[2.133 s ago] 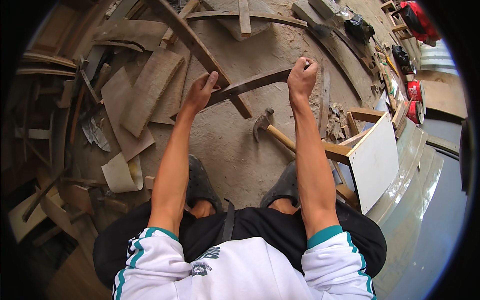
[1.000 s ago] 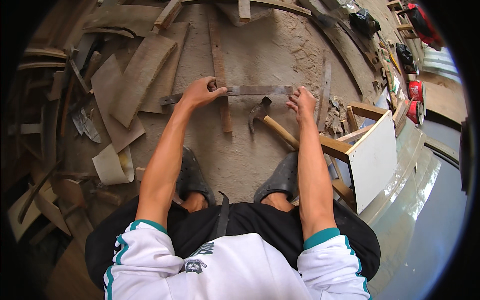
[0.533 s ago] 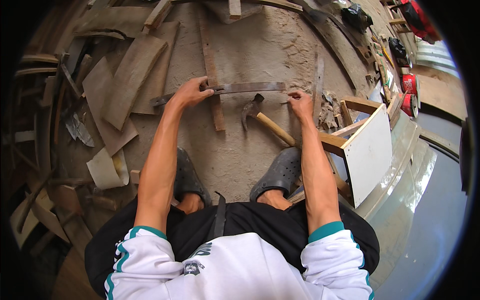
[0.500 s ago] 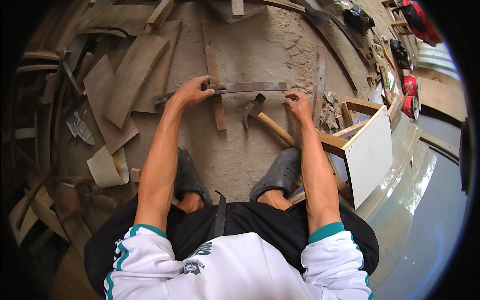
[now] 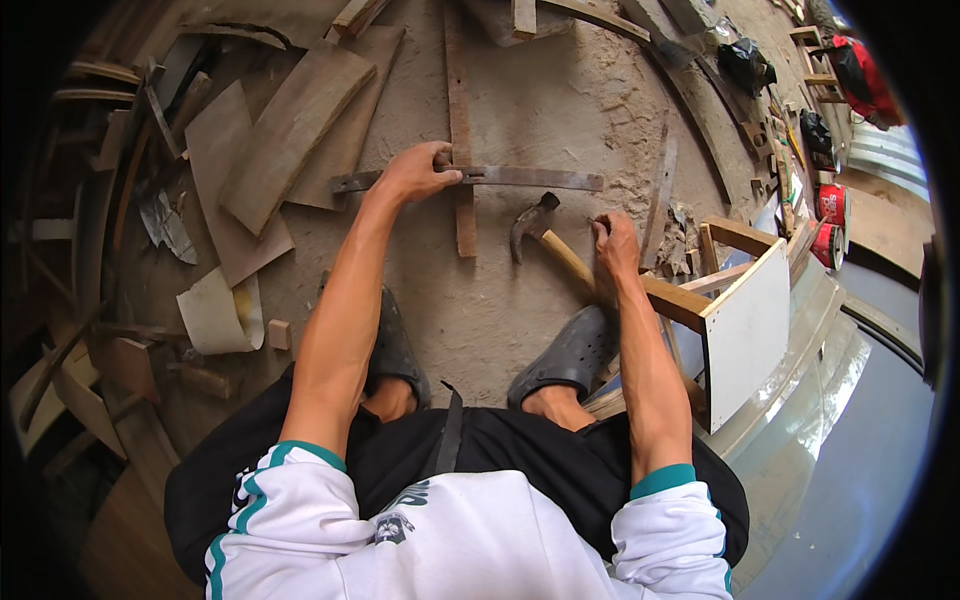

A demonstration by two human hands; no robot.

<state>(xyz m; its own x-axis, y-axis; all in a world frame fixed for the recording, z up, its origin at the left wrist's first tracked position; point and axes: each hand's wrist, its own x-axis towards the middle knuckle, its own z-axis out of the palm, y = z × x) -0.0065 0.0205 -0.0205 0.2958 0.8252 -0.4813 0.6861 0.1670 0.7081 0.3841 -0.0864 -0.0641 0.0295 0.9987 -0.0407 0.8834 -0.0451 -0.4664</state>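
A thin, slightly curved wooden strip [image 5: 545, 178] lies flat on the sandy ground, crossing a narrow upright slat [image 5: 459, 95]. My left hand [image 5: 418, 172] grips the strip where the two pieces cross. A hammer lies just below, with its steel head [image 5: 528, 222] towards the strip and its wooden handle [image 5: 568, 262] running down to the right. My right hand [image 5: 615, 245] rests beside that handle with its fingers bunched together; I see nothing held in it. I am squatting, with dark clogs [image 5: 575, 350] on my feet.
A wooden frame with a white panel [image 5: 748, 325] stands close on my right. Boards and curved offcuts [image 5: 290, 130] lie piled at the left and back. A curled paper scrap [image 5: 213, 315] lies at the left, and red cans [image 5: 830, 205] stand at the far right.
The strip was lowered from mid-air onto the slat. My right hand let go of its right end and dropped down beside the hammer handle. My left hand stays on the strip.
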